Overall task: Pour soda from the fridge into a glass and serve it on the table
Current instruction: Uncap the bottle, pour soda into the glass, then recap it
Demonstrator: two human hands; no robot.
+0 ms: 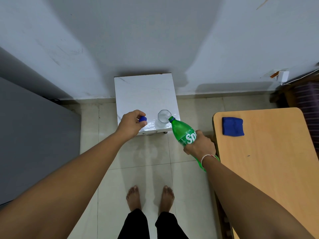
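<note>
A green soda bottle [182, 131] is tilted, its open neck resting at the rim of a clear glass [163, 118]. My right hand [200, 144] grips the bottle around its label. The glass stands near the front right corner of a small white table [143, 90] against the wall. My left hand [132, 123] hovers over the table's front left part, fingers closed on the blue bottle cap [142, 119]. How much liquid is in the glass is hard to tell.
A wooden table [269, 152] stands at the right with a folded blue cloth [233, 126] on it. A grey fridge [34, 135] fills the left side. My bare feet [150, 197] stand on the tiled floor below the white table.
</note>
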